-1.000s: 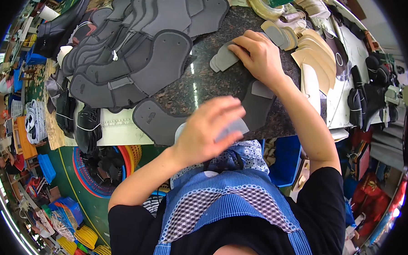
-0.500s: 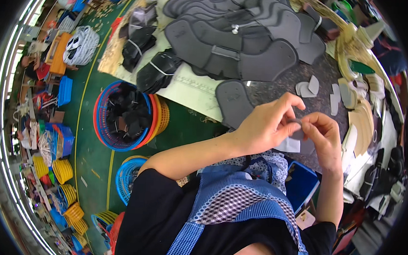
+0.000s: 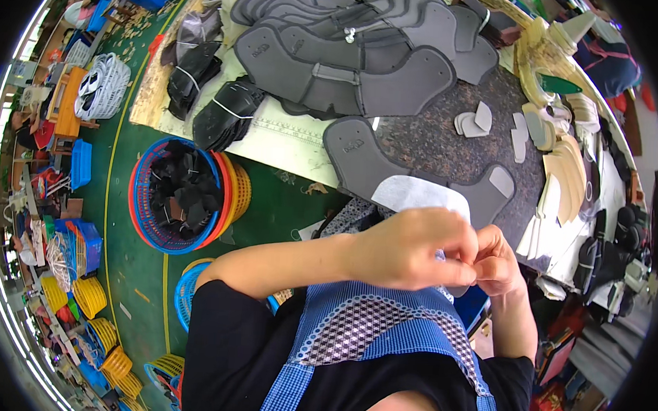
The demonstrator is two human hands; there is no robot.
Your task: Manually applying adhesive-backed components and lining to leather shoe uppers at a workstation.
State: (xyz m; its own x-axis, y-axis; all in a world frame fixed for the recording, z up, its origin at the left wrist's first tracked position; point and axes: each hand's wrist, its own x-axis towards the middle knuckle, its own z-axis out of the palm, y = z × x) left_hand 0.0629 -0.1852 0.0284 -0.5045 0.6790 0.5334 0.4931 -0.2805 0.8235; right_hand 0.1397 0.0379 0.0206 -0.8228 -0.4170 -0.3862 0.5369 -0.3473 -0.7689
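Observation:
My left hand and my right hand meet in front of my apron, fingertips pinched together. What they pinch is mostly hidden; a bit of grey shows just below the fingers. Beyond them, at the table's near edge, lies a dark grey curved padded piece. A white rounded patch overlaps its middle, partly behind my left hand. On the piece's right end sits a small light grey patch. Several loose patches of that sort lie farther back on the dark speckled tabletop.
Similar dark grey pieces are heaped at the back. Tied black bundles lie on the left of the table. Cream-coloured pieces stand along the right. On the green floor to the left is a blue and red basket of black scraps.
Both hands have come down toward my apron, and the fingers have closed in. The curved piece now shows more fully, with the white patch over it. The view has shifted somewhat.

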